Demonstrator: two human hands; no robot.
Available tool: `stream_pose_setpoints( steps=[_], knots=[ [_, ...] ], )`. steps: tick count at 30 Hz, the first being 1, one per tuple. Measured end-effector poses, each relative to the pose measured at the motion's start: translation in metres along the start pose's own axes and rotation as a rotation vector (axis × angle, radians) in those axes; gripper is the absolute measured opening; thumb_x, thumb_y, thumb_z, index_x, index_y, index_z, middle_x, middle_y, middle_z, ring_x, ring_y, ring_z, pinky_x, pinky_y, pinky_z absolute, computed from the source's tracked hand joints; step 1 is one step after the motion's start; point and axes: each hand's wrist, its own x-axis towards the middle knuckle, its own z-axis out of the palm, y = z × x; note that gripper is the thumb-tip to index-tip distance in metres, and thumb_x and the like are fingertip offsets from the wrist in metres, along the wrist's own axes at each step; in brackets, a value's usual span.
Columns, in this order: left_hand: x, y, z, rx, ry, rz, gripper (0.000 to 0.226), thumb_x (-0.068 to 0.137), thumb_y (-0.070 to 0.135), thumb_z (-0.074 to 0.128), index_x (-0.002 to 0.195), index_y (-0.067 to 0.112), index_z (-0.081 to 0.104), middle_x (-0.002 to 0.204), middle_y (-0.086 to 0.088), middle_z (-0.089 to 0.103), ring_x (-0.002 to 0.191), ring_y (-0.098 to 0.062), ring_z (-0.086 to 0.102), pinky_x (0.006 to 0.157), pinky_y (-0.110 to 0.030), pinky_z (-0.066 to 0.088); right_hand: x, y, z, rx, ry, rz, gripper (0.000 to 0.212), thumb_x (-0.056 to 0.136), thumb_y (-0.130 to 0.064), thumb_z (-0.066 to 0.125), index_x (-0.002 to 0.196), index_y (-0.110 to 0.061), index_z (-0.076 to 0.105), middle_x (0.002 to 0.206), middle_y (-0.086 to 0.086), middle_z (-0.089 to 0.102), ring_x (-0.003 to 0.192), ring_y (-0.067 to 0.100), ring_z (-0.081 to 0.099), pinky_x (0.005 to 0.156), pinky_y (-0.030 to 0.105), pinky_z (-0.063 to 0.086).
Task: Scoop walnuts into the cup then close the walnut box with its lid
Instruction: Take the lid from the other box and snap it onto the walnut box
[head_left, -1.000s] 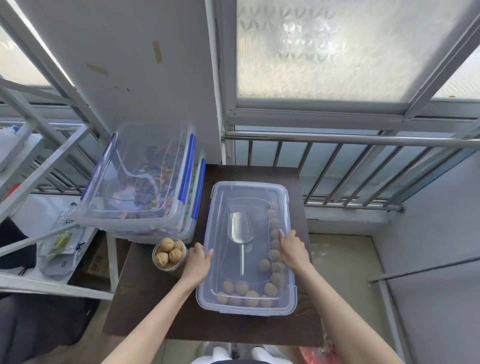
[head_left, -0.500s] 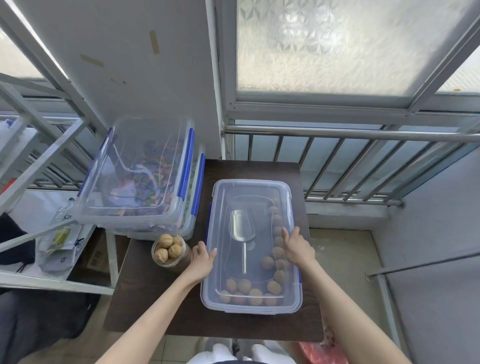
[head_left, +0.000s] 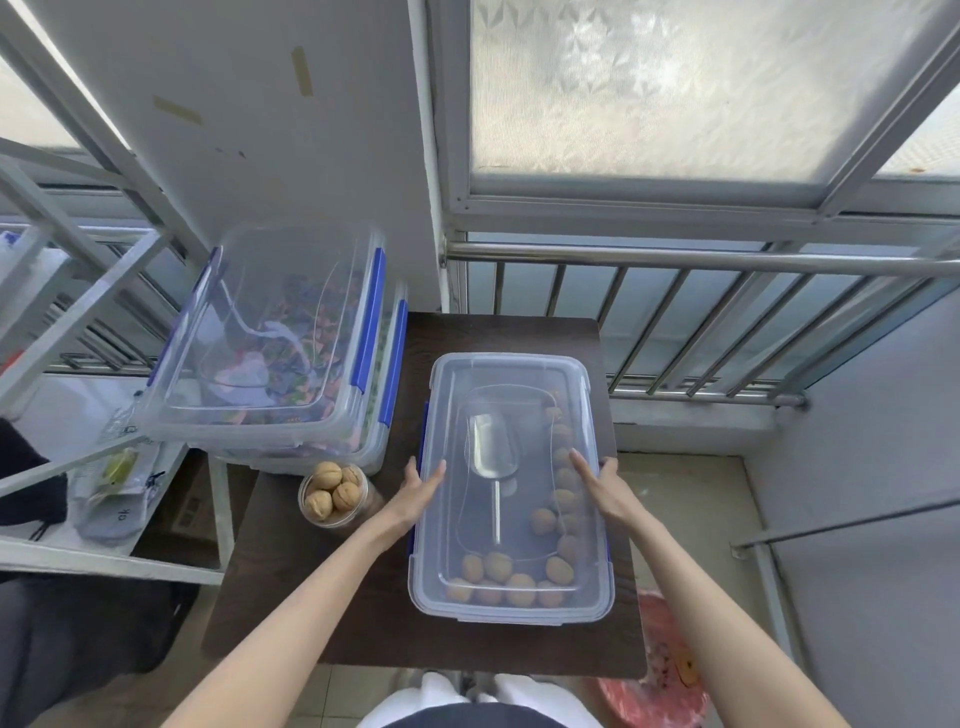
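The clear walnut box (head_left: 511, 608) stands on the dark table (head_left: 332, 597) with its translucent lid (head_left: 511, 374) lying on top. Through the lid I see a metal scoop (head_left: 492, 457) and several walnuts (head_left: 506, 579) along the near and right sides. A clear cup (head_left: 333, 496) holding several walnuts stands left of the box. My left hand (head_left: 418, 491) rests flat against the lid's left edge, fingers apart. My right hand (head_left: 605, 488) lies on the lid's right edge, fingers extended. Neither hand grips anything.
Two stacked clear bins with blue latches (head_left: 270, 338) sit at the table's back left. A metal railing (head_left: 701, 260) runs behind the table. A white rack (head_left: 78, 322) stands to the left. A red bucket (head_left: 660, 680) sits on the floor at the right.
Both hands have flattened and slid a little outward along the lid's long edges. The camera has tilted slightly, and the lid stays on the box.
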Motion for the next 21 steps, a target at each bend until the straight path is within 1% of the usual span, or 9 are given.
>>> stream_pose_setpoints(
  steps=[2, 4, 5, 7, 9, 12, 16, 18, 21],
  knots=[
    [0.005, 0.0, 0.0, 0.043, 0.051, -0.028, 0.081, 0.093, 0.057, 0.034, 0.15, 0.011, -0.001, 0.159, -0.011, 0.007, 0.147, -0.024, 0.009, 0.118, -0.04, 0.01, 0.0, 0.001, 0.0, -0.007, -0.004, -0.013, 0.088, 0.086, -0.065, 0.041, 0.14, 0.002, 0.024, 0.141, 0.021, 0.046, 0.127, 0.032, 0.048, 0.092, 0.034, 0.038],
    [0.007, 0.001, -0.002, 0.166, 0.101, -0.044, 0.081, 0.092, 0.058, 0.034, 0.148, 0.004, 0.011, 0.156, -0.018, 0.014, 0.145, -0.029, 0.017, 0.117, -0.04, 0.016, -0.001, 0.001, -0.001, -0.03, 0.021, -0.034, 0.087, 0.086, -0.064, 0.042, 0.138, 0.004, 0.027, 0.139, 0.023, 0.048, 0.124, 0.034, 0.05, 0.091, 0.035, 0.039],
    [0.007, 0.001, -0.004, 0.225, 0.136, -0.051, 0.082, 0.091, 0.059, 0.035, 0.146, 0.001, 0.017, 0.153, -0.021, 0.018, 0.142, -0.032, 0.022, 0.115, -0.041, 0.021, -0.002, 0.001, -0.002, -0.081, 0.054, -0.049, 0.085, 0.086, -0.065, 0.043, 0.135, 0.004, 0.03, 0.137, 0.023, 0.049, 0.122, 0.036, 0.051, 0.092, 0.037, 0.041],
    [0.007, 0.004, -0.005, 0.339, 0.22, -0.044, 0.081, 0.09, 0.06, 0.038, 0.14, -0.003, 0.028, 0.146, -0.024, 0.026, 0.136, -0.036, 0.03, 0.112, -0.043, 0.029, -0.005, -0.004, -0.002, -0.274, 0.158, -0.085, 0.078, 0.087, -0.063, 0.041, 0.126, 0.004, 0.038, 0.13, 0.023, 0.053, 0.118, 0.039, 0.053, 0.091, 0.043, 0.044],
    [0.006, 0.008, 0.002, 0.482, 0.307, -0.022, 0.072, 0.093, 0.055, 0.036, 0.134, -0.004, 0.035, 0.14, -0.026, 0.032, 0.131, -0.039, 0.033, 0.107, -0.044, 0.03, -0.011, -0.013, 0.0, -0.462, 0.253, -0.13, 0.066, 0.092, -0.057, 0.038, 0.119, 0.003, 0.042, 0.126, 0.023, 0.055, 0.114, 0.04, 0.056, 0.088, 0.044, 0.045],
    [0.002, 0.011, 0.015, 0.652, 0.411, 0.01, 0.06, 0.097, 0.047, 0.028, 0.128, -0.003, 0.038, 0.135, -0.025, 0.038, 0.125, -0.041, 0.038, 0.102, -0.045, 0.034, -0.017, -0.02, 0.006, -0.565, 0.303, -0.166, 0.057, 0.096, -0.049, 0.033, 0.12, 0.002, 0.043, 0.125, 0.023, 0.056, 0.113, 0.04, 0.058, 0.086, 0.043, 0.047],
    [0.004, 0.01, 0.016, 0.769, 0.445, 0.09, 0.052, 0.099, 0.041, 0.027, 0.121, -0.004, 0.044, 0.129, -0.023, 0.045, 0.119, -0.038, 0.046, 0.097, -0.042, 0.038, -0.018, -0.022, 0.012, -0.627, 0.341, -0.165, 0.049, 0.099, -0.042, 0.031, 0.12, 0.001, 0.044, 0.125, 0.02, 0.057, 0.112, 0.038, 0.06, 0.085, 0.042, 0.049],
    [0.004, 0.013, 0.019, 0.803, 0.464, 0.088, 0.05, 0.1, 0.038, 0.028, 0.12, -0.004, 0.045, 0.128, -0.021, 0.046, 0.118, -0.036, 0.048, 0.096, -0.041, 0.039, -0.019, -0.024, 0.014, -0.638, 0.35, -0.151, 0.047, 0.1, -0.039, 0.031, 0.121, 0.001, 0.044, 0.125, 0.02, 0.057, 0.111, 0.037, 0.06, 0.084, 0.042, 0.049],
    [0.003, 0.018, 0.023, 0.788, 0.456, 0.036, 0.051, 0.1, 0.038, 0.028, 0.123, -0.004, 0.044, 0.129, -0.02, 0.045, 0.119, -0.034, 0.047, 0.094, -0.041, 0.041, -0.02, -0.024, 0.016, -0.626, 0.347, -0.143, 0.046, 0.1, -0.038, 0.031, 0.121, 0.001, 0.044, 0.126, 0.019, 0.057, 0.112, 0.037, 0.06, 0.085, 0.042, 0.049]
  ],
)
